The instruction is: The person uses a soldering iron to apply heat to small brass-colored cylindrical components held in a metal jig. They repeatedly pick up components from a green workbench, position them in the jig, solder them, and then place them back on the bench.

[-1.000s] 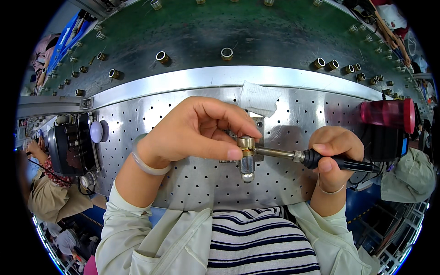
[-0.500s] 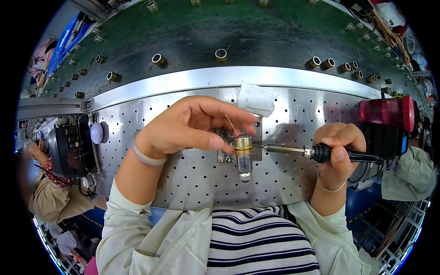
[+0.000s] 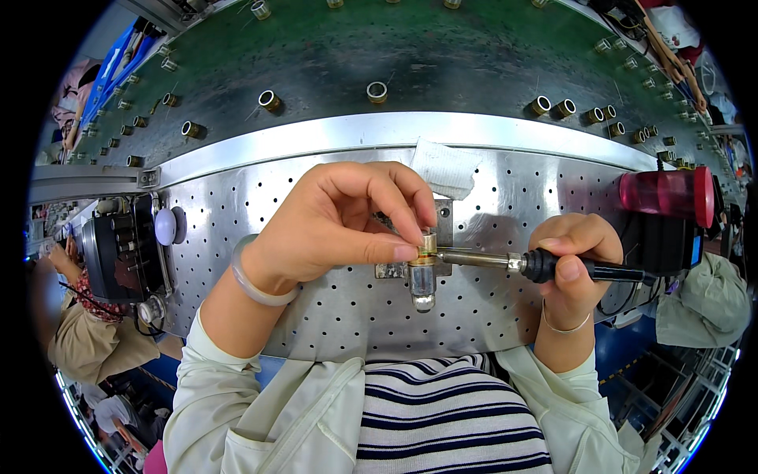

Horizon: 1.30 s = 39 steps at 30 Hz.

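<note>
My left hand is closed, thumb and forefinger pinched at the brass-coloured top of a small metal cylinder with a rounded silver end. Its fingers partly cover that top; whether a thin wire is also between them is hidden. The cylinder rests on a metal fixture plate on the bench. In my right hand is a soldering iron with a black handle. Its metal shaft points left, and the tip reaches the cylinder's banded collar, close to my left fingertips.
A folded white cloth lies beyond the fixture on the perforated metal bench. Past a metal rail, a green belt carries several brass-coloured rings. A red container stands at right, a black device at left. Another person's hand shows far left.
My left thumb and forefinger have come together on the cylinder's top, where they were spread before. The soldering iron has shifted slightly left. The upright thin wire no longer shows.
</note>
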Motion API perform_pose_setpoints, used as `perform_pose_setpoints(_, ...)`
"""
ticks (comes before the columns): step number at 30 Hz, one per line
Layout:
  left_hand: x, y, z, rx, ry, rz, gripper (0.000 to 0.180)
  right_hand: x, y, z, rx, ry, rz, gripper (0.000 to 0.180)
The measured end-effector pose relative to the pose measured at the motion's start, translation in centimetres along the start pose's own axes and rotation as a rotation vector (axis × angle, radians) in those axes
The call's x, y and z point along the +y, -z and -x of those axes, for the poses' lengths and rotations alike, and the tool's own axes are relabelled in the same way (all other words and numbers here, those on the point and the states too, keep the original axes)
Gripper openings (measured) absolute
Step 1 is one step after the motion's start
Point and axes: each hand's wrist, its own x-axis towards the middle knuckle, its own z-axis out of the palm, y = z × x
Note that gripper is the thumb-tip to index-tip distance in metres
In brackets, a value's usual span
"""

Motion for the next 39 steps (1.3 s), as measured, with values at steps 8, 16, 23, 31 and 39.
perform_pose_setpoints(8, -0.01, 0.17, 0.02, -0.026, -0.028, -0.041, 0.015, 0.13, -0.12, 0.05, -0.007, 0.023, 0.019, 0.019)
perform_pose_setpoints(16, 0.00, 0.20, 0.10, -0.030, -0.035, -0.047, 0.015, 0.08, 0.10, 0.15, 0.004, 0.017, 0.072, 0.024)
perform_pose_setpoints(23, -0.12, 0.34, 0.04, -0.045, -0.054, -0.059, 0.015, 0.18, 0.29, 0.05, -0.027, 0.026, 0.081, 0.022)
perform_pose_setpoints(31, 0.15, 0.50, -0.08, -0.049, 0.010, -0.021, 0.017, 0.36, 0.55, -0.27, -0.078, 0.111, 0.123, 0.021)
perform_pose_setpoints(39, 0.20, 0.80, -0.16, -0.078, 0.079, -0.065, 0.026, 0.37, 0.40, -0.39, -0.089, 0.146, 0.139, 0.021)
